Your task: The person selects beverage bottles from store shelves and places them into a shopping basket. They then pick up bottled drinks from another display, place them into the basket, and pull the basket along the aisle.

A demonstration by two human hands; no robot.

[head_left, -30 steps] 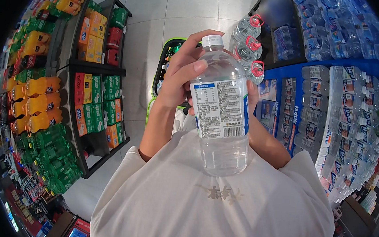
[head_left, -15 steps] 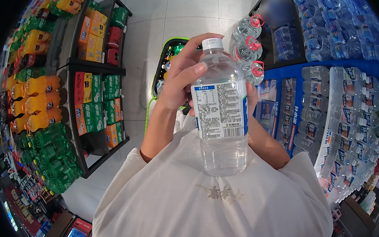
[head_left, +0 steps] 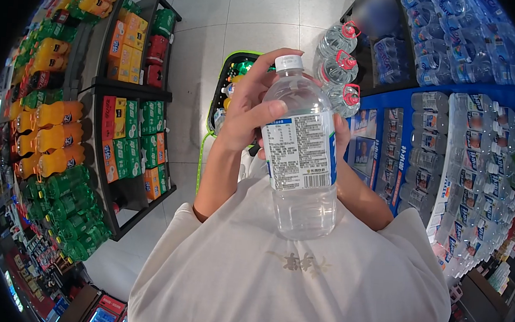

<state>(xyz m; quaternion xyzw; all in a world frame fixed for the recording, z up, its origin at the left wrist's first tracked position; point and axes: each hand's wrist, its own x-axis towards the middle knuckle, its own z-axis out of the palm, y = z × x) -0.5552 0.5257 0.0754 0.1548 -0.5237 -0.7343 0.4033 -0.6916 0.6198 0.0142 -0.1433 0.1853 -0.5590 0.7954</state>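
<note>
A large clear plastic bottle (head_left: pixel 305 213) with a white cap (head_left: pixel 289 63) stands slightly tilted in front of my shirt. Its back label (head_left: pixel 300 152), with small print and a barcode, faces up at me. My left hand (head_left: pixel 250 109) grips the bottle's upper left side, thumb on the shoulder and index finger reaching behind the cap. My right hand (head_left: pixel 340 134) holds the right side from behind; most of its fingers are hidden by the bottle.
Beyond the bottle, a black basket with a green rim (head_left: pixel 241 55) holds several drinks. Large water jugs with red handles (head_left: pixel 345 61) stand on the floor. Drink shelves (head_left: pixel 133 93) line the left, with orange bottles (head_left: pixel 60 134); a blue rack of bottles (head_left: pixel 424 156) lines the right.
My left thumb has shifted slightly right and down on the bottle's shoulder. The bottle stays in both hands, nearly unmoved.
</note>
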